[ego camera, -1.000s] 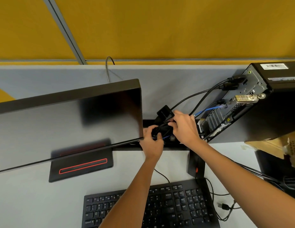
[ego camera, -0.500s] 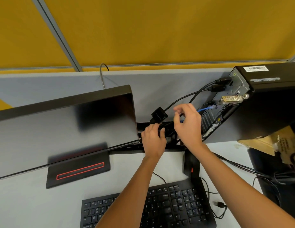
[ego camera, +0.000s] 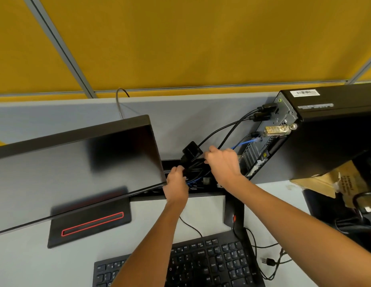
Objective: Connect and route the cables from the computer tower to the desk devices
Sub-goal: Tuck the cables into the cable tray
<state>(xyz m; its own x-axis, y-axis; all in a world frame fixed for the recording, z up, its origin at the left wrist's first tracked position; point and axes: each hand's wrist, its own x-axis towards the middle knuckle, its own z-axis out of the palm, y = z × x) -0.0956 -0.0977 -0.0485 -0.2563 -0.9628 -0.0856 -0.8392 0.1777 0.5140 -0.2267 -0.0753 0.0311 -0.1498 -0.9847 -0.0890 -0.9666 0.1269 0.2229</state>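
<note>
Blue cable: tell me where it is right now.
In the head view, the blue cable plugs into the computer tower rear at right, then runs down-left behind the right hand.

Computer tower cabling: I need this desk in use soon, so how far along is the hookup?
Done: two black cables and a blue cable are plugged into the back of the tower. In hand: the left hand and right hand grip the black bundle at the desk's rear slot. Left: a loose USB plug lies unconnected right of the keyboard.
</note>
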